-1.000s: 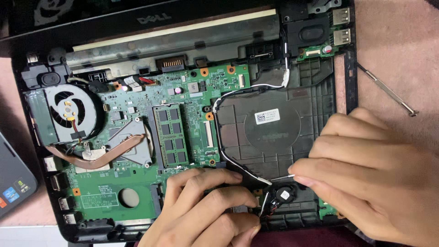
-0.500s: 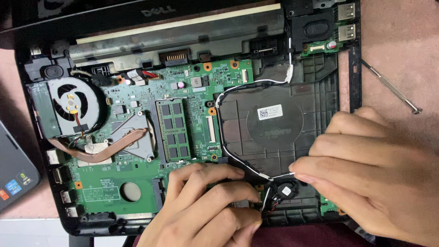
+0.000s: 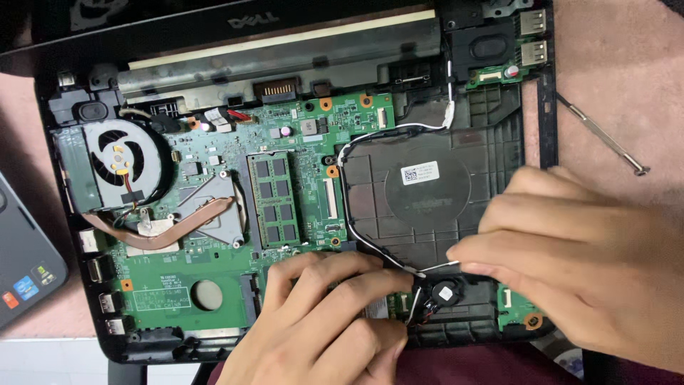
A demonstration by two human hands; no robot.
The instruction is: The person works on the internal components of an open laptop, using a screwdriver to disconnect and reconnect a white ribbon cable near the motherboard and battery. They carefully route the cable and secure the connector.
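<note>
Right hand (image 3: 591,264): fingers drawn together, fingertips pinching the black-and-white cable (image 3: 356,235) near the laptop chassis's (image 3: 547,107) lower edge.
Left hand (image 3: 320,321): fingers curled, tips pressing on the same cable and the board beside the round coin cell (image 3: 445,292); whether it grips anything, cannot tell.
Cable: loops around the black bay, up toward the upper right corner.
Label (image 3: 420,172): small white rectangle, centre of the bay.
Fan (image 3: 121,162): left edge.
Memory module (image 3: 274,199): centre of the green board.
Screwdriver (image 3: 602,135): off the right edge, on pink surface.

Even bright light, sharp, soft shadows, no glare.
</note>
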